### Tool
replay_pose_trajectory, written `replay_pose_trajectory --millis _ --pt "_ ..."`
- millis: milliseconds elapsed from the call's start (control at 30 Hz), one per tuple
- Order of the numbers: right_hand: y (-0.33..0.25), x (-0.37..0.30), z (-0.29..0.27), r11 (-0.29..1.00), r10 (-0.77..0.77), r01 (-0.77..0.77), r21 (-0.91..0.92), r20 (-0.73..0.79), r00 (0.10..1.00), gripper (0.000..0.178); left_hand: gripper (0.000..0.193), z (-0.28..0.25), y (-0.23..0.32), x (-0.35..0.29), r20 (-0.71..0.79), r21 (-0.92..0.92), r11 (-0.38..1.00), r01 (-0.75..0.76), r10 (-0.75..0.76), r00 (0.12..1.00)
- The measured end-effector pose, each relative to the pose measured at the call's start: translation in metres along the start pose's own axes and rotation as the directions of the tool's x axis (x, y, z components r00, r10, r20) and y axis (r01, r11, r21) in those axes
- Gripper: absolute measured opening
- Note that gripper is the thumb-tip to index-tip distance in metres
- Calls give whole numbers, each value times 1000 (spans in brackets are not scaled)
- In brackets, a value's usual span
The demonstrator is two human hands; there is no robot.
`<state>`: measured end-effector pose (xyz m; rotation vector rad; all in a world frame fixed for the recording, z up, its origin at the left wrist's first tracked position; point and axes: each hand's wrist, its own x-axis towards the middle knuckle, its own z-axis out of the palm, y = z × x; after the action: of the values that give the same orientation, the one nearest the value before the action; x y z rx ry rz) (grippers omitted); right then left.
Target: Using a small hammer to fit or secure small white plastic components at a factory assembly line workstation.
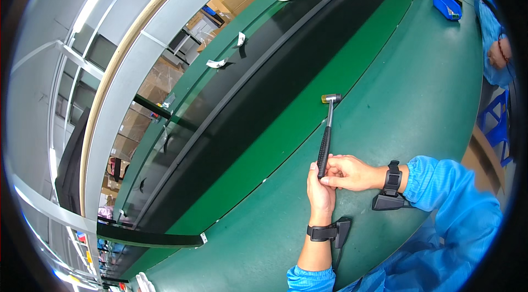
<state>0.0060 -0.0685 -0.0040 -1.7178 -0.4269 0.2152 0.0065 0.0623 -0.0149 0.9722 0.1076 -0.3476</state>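
A yellow-and-dark-faced mallet (326, 139), its shaft silver and its grip black, is held head outward over the green tabletop (407, 88).

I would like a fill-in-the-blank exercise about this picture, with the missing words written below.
1. The left hand and right hand are together at the hammer's ____.
2. The hammer head has one dark end and one ____ end.
3. The open bin on the table is coloured ____.
4. The straps on both wrists are coloured ____.

Missing words: handle; yellow; blue; black.
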Motion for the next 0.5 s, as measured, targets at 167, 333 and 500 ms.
replay_pose_trajectory --millis 167,333,500 --pt "2 0 0 999 -16 16 -39 -6 1000 30 54 -1 -1 1 6 1 1000 4 -4 1000" --pt "1 0 0 1000 -25 25 -18 -16 1000 30 54 0 0 1 11 3 1000 7 -7 1000" --pt "6 0 1 998 -49 48 -52 -27 998 29 54 -2 -2 1 12 5 1000 10 -10 1000"
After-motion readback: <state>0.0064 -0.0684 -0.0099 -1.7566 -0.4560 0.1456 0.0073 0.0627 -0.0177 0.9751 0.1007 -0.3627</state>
